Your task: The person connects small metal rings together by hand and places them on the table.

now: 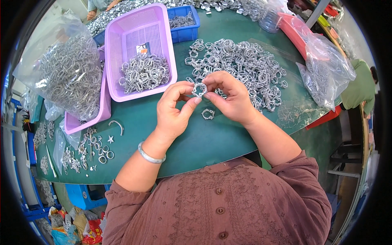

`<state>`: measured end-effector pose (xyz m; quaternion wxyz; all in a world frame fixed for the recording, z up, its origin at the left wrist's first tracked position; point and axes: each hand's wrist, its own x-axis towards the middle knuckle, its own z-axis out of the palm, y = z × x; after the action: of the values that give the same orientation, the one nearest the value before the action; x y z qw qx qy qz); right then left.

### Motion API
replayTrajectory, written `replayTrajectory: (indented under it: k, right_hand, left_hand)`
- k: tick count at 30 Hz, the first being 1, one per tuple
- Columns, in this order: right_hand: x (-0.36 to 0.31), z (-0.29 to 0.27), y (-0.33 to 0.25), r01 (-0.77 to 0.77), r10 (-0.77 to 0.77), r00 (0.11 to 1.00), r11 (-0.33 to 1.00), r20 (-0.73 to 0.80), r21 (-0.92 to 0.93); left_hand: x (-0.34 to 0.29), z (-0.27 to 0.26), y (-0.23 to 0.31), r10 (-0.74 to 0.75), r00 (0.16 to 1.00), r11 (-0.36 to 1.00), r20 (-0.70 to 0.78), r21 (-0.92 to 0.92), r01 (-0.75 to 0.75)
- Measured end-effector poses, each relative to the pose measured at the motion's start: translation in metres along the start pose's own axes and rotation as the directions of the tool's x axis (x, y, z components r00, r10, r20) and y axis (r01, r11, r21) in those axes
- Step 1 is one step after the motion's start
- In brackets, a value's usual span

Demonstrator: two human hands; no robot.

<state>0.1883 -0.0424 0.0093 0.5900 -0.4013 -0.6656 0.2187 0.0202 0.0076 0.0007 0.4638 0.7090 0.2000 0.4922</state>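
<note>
A small silver metal ring (199, 89) is held up between both hands, over the green tabletop. My left hand (174, 107) pinches its left side with thumb and fingers. On its right side, my right hand (229, 96) grips it the same way. Just below the hands, a single loose ring (208, 114) lies on the table. Behind and right of my right hand spreads a large heap of similar silver rings (241, 61). To the left, a tilted lilac plastic basket (112, 61) holds more rings (143, 74) in its lower end.
A clear bag full of metal pieces (71, 71) rests in another lilac basket (107, 107) at left. Loose rings (103, 157) and a curved metal piece (117, 124) lie nearby. A blue bin (190, 33) stands behind; a plastic bag (326, 69) sits right. Another person's hand (91, 15) shows far left.
</note>
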Motion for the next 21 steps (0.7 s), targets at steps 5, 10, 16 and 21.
replayTrajectory:
  k: [5,10,16,21]
  right_hand:
    - [-0.0009,-0.0004,0.0001,-0.015,0.015,1.000,1.000,-0.019,0.027]
    - [-0.0010,0.0002,-0.0008,-0.012,0.015,0.999,0.997,-0.035,0.072]
    - [-0.0008,0.0000,-0.0030,0.008,-0.006,1.000,0.998,-0.029,0.056]
    - [-0.0011,0.0007,-0.0032,0.023,-0.021,0.999,0.998,-0.025,0.055]
  left_hand:
    - [0.0002,-0.0010,-0.0010,0.039,0.999,0.998,-0.009,0.052,-0.038]
    - [0.0007,-0.0011,0.0003,0.065,0.998,0.994,-0.020,0.094,-0.063]
    - [0.0028,-0.0032,0.0057,0.111,0.994,0.973,0.016,0.202,-0.112]
    - [0.0031,-0.0033,0.0073,0.131,0.991,0.964,0.005,0.234,-0.128]
